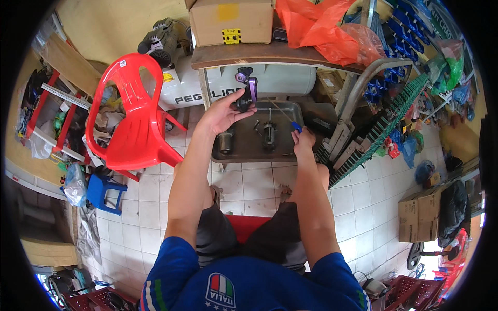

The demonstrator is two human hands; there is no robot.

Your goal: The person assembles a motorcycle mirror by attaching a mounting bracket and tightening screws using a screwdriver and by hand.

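Note:
My left hand (224, 115) is raised above the tray's far left part, its fingers closed around a black mechanical part with purple rings (252, 89). In my right hand (305, 139) is a screwdriver (296, 126) with a blue handle, its long thin shaft slanting up and left toward the black part. Whether the tip touches that part I cannot tell. Below both hands is a dark metal tray (243, 156). A grey metal cup-like cylinder (225, 141) stands at its left, and a cylindrical part with an upright rod (269, 136) stands near its middle, with small pieces beside it.
A wooden bench (233, 55) bearing a cardboard box (233, 23) and orange plastic bags (316, 26) stands beyond the tray. Behind it lies a grey compressor tank (181, 85). A red plastic chair (136, 136) is at left; a metal frame with green edging (381, 129) leans at right.

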